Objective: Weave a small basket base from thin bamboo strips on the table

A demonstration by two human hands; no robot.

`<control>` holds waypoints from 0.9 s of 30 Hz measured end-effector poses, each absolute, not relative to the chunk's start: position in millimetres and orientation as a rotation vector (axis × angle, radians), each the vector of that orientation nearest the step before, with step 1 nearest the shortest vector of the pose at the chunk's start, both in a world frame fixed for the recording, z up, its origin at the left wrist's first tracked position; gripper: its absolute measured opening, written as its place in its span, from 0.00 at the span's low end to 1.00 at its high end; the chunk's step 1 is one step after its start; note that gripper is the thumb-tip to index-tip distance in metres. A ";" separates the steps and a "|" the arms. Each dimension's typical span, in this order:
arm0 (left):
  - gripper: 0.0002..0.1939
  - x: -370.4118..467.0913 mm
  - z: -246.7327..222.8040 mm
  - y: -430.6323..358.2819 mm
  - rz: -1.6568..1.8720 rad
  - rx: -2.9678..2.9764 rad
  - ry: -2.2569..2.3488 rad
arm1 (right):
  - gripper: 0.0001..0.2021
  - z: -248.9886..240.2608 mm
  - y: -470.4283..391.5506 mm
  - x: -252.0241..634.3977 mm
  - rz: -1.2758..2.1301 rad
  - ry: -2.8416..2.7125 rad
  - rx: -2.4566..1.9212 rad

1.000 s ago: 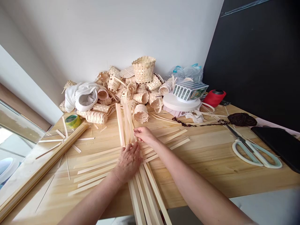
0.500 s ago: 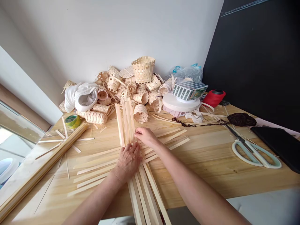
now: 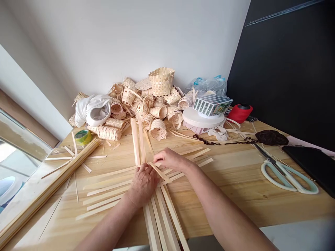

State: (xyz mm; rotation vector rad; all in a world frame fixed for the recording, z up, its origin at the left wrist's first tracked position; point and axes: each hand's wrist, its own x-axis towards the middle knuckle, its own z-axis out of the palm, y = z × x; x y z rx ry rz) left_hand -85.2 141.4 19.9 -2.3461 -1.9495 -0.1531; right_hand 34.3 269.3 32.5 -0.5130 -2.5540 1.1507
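Flat bamboo strips lie crossed on the wooden table, fanning out to the left [image 3: 104, 200], to the right [image 3: 200, 153], away from me [image 3: 135, 139] and over the near edge [image 3: 163, 223]. My left hand [image 3: 143, 181] presses down on the crossing with bent fingers and hides most of the weave. Just right of it, my right hand [image 3: 166, 160] pinches at a bamboo strip, fingers closed. One short strip end [image 3: 163, 174] folds back toward me beneath that hand. A thin strip [image 3: 148, 142] slants up behind the fingers. The exact pinch point is partly hidden.
Small woven baskets [image 3: 158, 129] pile up at the back. A bundle of long strips [image 3: 52, 181], green tape [image 3: 83, 136] and offcuts lie left. Scissors [image 3: 284, 174], dark yarn [image 3: 271, 137], a red thread spool [image 3: 240, 113] and a white turntable [image 3: 202, 118] are right.
My right hand has moved slightly right and toward me. A strip that lay pointing away now folds back toward me, and another has swung aslant. My left hand stays on the crossing.
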 end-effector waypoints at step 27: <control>0.10 -192.6 52.5 211.3 -2.469 -1.630 -3.022 | 0.10 12.1 275.5 9.7 1.516 -1.770 -1.149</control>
